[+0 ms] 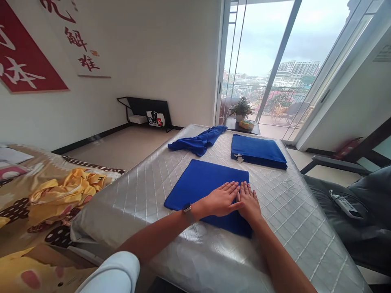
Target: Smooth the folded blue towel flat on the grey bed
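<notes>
A flat blue cloth (210, 179), squared at its corners, lies on the silver quilted table cover (146, 183). My left hand (222, 199) rests palm down on it, fingers stretched out. Beside it, at the cloth's right edge, my right hand (249, 201) also lies flat, and the two hands touch. Farther back sits a stack of folded blue cloths (258, 149) with a pale tag at its front edge. A crumpled blue cloth (200, 140) is spread loosely near the far left edge of the cover.
To the left is a bed with yellow bedding (70, 189). A black armchair (342, 207) with a white power strip (348, 205) stands at the right. Beyond the far edge, a small table (230, 124) holds a potted plant (241, 109) before the sliding glass doors.
</notes>
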`<state>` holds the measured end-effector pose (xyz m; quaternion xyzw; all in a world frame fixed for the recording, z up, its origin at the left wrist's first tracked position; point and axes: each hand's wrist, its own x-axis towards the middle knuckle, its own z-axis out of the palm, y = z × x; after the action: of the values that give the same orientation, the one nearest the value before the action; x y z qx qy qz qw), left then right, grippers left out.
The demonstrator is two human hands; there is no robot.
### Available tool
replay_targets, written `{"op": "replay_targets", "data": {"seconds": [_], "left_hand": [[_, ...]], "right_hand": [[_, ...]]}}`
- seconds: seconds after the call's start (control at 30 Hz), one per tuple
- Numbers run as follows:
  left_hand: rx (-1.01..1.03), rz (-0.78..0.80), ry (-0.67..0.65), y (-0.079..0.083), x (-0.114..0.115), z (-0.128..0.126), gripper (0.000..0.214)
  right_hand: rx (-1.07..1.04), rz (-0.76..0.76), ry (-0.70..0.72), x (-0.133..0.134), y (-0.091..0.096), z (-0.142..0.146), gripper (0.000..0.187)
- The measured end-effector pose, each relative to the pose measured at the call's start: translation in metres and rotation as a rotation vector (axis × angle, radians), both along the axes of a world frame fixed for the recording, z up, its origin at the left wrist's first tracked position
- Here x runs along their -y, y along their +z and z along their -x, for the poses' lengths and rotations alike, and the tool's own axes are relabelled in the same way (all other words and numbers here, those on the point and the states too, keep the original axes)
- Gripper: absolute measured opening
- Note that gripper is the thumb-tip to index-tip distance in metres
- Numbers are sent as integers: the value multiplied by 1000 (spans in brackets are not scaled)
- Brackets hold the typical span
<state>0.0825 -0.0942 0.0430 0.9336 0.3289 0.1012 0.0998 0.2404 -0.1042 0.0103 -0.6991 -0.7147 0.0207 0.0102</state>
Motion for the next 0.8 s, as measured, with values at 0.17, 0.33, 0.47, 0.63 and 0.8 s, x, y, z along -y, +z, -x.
{"op": "replay_targets", "data": {"seconds": [0.17, 0.33, 0.47, 0.63, 0.8], "left_hand": [[53, 5, 59, -19, -29, -42, 78], [25, 24, 89, -33, -33, -21, 77], [-22, 43, 147, -32, -36, 18, 83], [-64, 58, 325, -33, -53, 86, 87], [-99, 102, 486, -35, -67, 138, 88]], "right_hand": [[54, 23, 27, 1, -2, -3, 63], [28, 18, -15, -1, 1, 0, 61], [-16, 18, -53, -2, 3, 2, 63], [-39, 35, -78, -3, 2, 3, 63], [-27, 45, -80, -4, 0, 1, 64]]}}
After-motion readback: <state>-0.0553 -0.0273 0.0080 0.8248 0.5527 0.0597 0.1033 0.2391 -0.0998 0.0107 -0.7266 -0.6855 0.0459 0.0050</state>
